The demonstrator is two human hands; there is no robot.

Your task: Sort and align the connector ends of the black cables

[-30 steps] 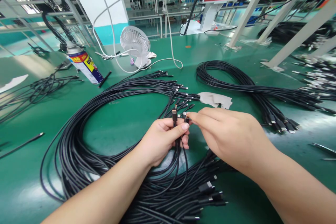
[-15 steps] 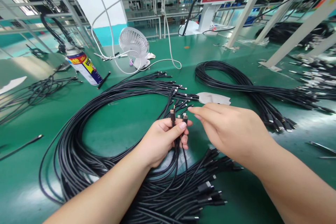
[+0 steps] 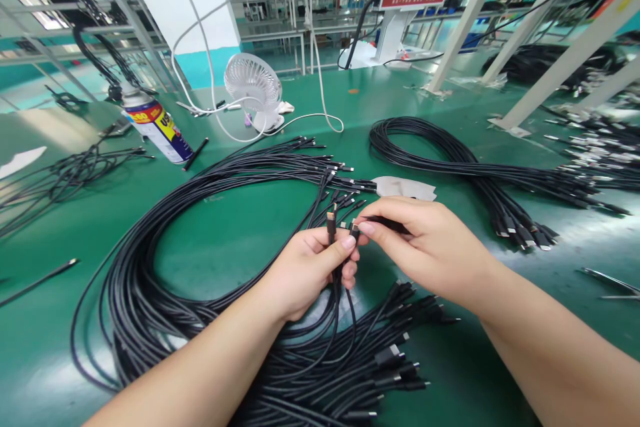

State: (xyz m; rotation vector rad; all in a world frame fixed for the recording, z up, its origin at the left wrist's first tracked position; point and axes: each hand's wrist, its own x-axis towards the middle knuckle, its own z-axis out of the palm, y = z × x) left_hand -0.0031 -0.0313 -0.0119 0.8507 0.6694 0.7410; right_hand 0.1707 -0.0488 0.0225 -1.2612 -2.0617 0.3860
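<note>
Several black USB cables [image 3: 336,280] are held in my left hand [image 3: 313,267], the thumb pressed across them and their metal connector ends pointing up. My right hand [image 3: 430,247] is closed in a pinch at one upright connector [image 3: 355,231], its fingertips touching or nearly touching the tip. A dark, thin thing [image 3: 393,223] shows between the right thumb and forefinger; its kind is hidden. Below and around my hands lies a large looped bundle of black cables [image 3: 145,253], with plug ends [image 3: 390,355] fanned out at the front and thinner ends [image 3: 345,168] at the back.
A white fan [image 3: 254,87] stands on the green table [image 3: 215,240], with a spray can [image 3: 157,127] to its left. Another cable coil [image 3: 425,140] lies at the right, beside a white paper piece [image 3: 405,188]. Metal tweezers [image 3: 613,280] rest at the right edge; loose cables [image 3: 75,173] lie left.
My right hand has moved slightly left and its thumb has closed against the forefinger at the connector tip. The left hand keeps its hold on the cables.
</note>
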